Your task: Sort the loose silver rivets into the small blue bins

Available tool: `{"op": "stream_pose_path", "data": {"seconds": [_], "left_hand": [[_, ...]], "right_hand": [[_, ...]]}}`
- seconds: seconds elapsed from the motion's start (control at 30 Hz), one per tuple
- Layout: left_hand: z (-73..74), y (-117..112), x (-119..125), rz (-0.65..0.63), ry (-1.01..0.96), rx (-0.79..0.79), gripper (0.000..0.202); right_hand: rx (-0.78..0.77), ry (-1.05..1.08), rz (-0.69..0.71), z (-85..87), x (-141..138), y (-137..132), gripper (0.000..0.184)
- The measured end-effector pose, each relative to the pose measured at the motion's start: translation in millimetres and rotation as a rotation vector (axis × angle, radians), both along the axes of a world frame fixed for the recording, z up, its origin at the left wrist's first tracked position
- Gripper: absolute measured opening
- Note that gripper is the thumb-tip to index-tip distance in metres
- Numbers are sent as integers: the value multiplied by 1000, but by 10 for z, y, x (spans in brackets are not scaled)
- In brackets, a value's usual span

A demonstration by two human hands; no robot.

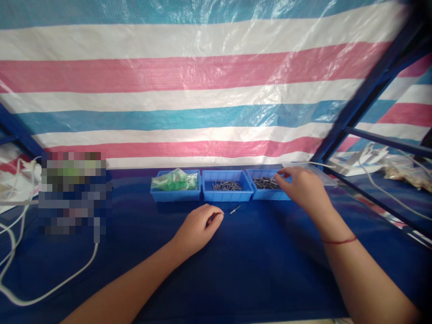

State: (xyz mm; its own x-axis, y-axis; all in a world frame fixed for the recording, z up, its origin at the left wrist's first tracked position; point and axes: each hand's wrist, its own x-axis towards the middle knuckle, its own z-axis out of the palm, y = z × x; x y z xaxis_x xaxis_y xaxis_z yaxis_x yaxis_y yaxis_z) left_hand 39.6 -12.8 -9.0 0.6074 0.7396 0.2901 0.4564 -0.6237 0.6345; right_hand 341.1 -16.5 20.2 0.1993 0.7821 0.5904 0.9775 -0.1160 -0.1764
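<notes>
My left hand (200, 228) rests on the blue table in front of the bins, fingers curled and thumb against the index finger; whatever it may hold is hidden. Just right of its fingertips lies a blind rivet (234, 209). Over the right blue bin (270, 195) hangs my right hand (301, 186), thumb and index finger pinched close above small dark metal fasteners (265, 182); anything between them is too small to make out. The middle blue bin (227, 196) holds thin metal pins (229, 186). Green plastic packets (177, 181) fill the left blue bin (175, 195).
A clear plastic lid or tray (319, 174) lies behind my right hand. White cable (50, 294) loops across the table's left side, near a blurred-out patch. Blue metal frame posts (357, 96) stand at both sides, with a striped tarp (189, 76) behind.
</notes>
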Motion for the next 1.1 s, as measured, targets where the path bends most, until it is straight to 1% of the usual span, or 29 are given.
{"op": "stream_pose_path", "data": {"seconds": [0.03,0.1,0.17,0.2,0.23,0.27,0.33,0.43,0.5,0.57,0.67,0.77,0.87,0.9,0.97,1.03,1.1], "left_hand": [[1,-1,1,-1,8,1,20],[-1,-2,2,-1,25,5,19],[-7,0,2,-2,38,9,19],[-10,2,1,-1,43,11,19],[-12,4,-1,-2,48,13,18],[-14,6,-4,-1,53,15,18],[-16,9,-9,-1,62,19,18],[-22,9,-13,-6,80,19,19],[-30,5,-11,0,79,20,19],[-37,3,-6,24,64,22,21],[-38,9,-8,50,41,21,25],[-29,27,-24,30,12,-7,29],[-29,47,-44,-10,-38,-78,30],[-33,52,-50,-12,-58,-99,29],[-44,58,-55,11,-96,-115,28],[-56,56,-53,42,-121,-100,26],[-60,49,-46,51,-129,-78,24]], "right_hand": [[9,24,65,30,-76,-29,22],[-3,89,279,95,-303,-105,23],[-169,89,569,120,-557,-181,21],[-236,55,649,107,-668,-209,20],[-299,20,684,77,-760,-226,19],[-352,-19,685,34,-830,-233,18],[-431,-87,623,-66,-908,-222,17],[-497,-157,535,-161,-944,-189,19],[-488,-175,566,-162,-967,-188,19],[-435,-151,674,-136,-1009,-207,18],[-325,-59,823,-104,-1080,-248,18],[-220,3,867,-103,-1120,-272,20],[-148,86,883,-119,-1131,-272,19],[-131,137,870,-128,-1136,-268,18],[-101,289,799,-153,-1150,-256,19],[-83,487,691,-183,-1174,-241,20],[-98,662,638,-207,-1200,-227,20]]}}
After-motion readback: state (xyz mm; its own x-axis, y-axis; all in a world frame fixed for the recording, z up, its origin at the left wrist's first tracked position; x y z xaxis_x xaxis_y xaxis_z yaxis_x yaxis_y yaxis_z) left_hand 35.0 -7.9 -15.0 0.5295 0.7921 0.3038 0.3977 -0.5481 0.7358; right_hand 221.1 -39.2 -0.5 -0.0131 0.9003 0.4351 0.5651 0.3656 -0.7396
